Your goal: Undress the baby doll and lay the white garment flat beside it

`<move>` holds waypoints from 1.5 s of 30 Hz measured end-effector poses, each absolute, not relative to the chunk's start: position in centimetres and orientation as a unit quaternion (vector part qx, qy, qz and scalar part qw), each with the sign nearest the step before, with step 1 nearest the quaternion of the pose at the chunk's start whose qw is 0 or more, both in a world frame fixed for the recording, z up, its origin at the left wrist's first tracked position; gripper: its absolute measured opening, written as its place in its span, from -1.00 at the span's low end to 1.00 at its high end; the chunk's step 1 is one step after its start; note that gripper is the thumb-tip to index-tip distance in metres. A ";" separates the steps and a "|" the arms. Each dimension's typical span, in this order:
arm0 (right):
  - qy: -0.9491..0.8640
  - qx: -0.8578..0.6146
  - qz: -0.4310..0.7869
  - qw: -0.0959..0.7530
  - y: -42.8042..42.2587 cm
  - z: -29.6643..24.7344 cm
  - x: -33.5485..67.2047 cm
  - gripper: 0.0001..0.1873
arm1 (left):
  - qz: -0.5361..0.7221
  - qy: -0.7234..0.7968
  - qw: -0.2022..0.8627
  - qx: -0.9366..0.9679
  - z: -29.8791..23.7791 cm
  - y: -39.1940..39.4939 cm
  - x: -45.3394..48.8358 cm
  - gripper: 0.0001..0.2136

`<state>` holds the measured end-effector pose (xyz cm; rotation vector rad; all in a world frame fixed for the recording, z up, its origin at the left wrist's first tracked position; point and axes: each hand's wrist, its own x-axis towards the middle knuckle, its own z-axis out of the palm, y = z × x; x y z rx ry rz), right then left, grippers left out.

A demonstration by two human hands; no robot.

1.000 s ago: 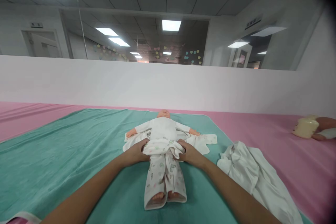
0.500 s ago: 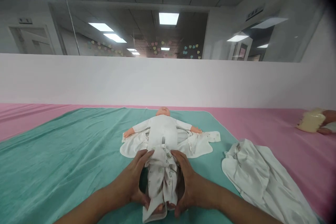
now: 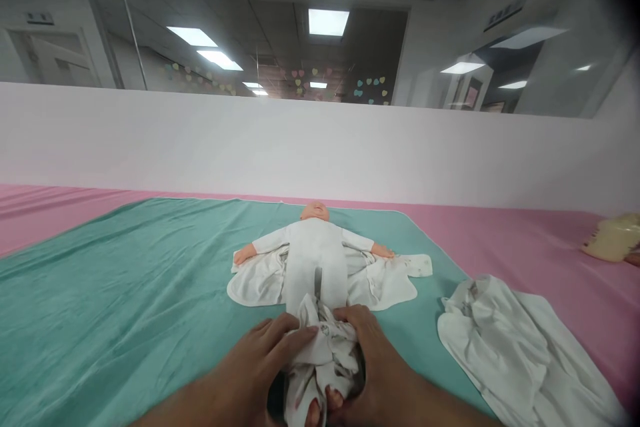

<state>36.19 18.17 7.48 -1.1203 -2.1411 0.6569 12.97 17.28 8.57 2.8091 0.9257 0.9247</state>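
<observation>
A baby doll (image 3: pixel 315 250) lies on its back, head away from me and arms spread, its torso in white. Printed white baby pants (image 3: pixel 327 350) are bunched around its legs, and its toes show at the near end. My left hand (image 3: pixel 273 353) curls round the left side of the pants, fingers pressing the cloth on top. On the other side my right hand (image 3: pixel 375 360) grips the pants, thumb low near the feet. A spread white baby garment (image 3: pixel 383 283) lies under the doll's arms.
A teal blanket (image 3: pixel 150 293) covers part of a pink sheet (image 3: pixel 520 233). Crumpled white cloth (image 3: pixel 520 340) lies to the right. At the far right edge a pale yellow object (image 3: pixel 613 239) touches what looks like another doll's or person's limb. A low white wall (image 3: pixel 300 153) with glass above stands behind.
Both hands have slid down the doll's legs towards me. The pants are now more bunched, with more of the white torso covering uncovered. My view has shifted slightly.
</observation>
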 end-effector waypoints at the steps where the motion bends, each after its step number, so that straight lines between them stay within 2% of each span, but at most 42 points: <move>1: -0.809 -0.432 0.248 0.313 17.9 7.7 36.1 -0.13 | 0.303 0.291 0.023 0.907 8.6 17.2 12.9 -0.27; 9: -0.843 -0.367 0.188 0.346 17.2 7.3 36.5 -0.31 | 0.326 0.249 0.001 0.912 9.1 17.1 12.4 -0.27; 12: -0.855 -0.333 0.176 0.358 17.5 6.9 36.7 -0.30 | 0.314 0.222 -0.002 0.923 9.3 17.0 12.3 -0.30; 17: -0.883 -0.279 0.178 0.333 17.6 7.0 36.8 -0.35 | 0.303 0.248 -0.003 0.920 9.5 16.2 12.3 -0.29; 26: -0.891 -0.250 0.185 0.332 16.7 8.1 36.9 -0.39 | 0.284 0.233 -0.038 0.929 9.8 15.0 13.0 -0.50; 32: -0.875 -0.293 0.189 0.337 13.5 8.2 36.7 -0.39 | 0.300 0.240 -0.066 0.921 8.2 13.5 13.8 -0.62; 37: -0.835 -0.333 0.165 0.406 10.6 7.3 35.5 -0.39 | 0.334 0.283 -0.078 0.896 6.3 11.3 15.4 -0.48; 42: -0.802 -0.390 0.076 0.445 9.2 6.1 33.6 -0.45 | 0.388 0.324 -0.140 0.851 5.8 8.7 17.0 -0.49; 45: -0.792 -0.403 0.077 0.453 8.0 6.9 33.1 -0.55 | 0.385 0.361 -0.047 0.848 7.0 7.1 16.9 -0.42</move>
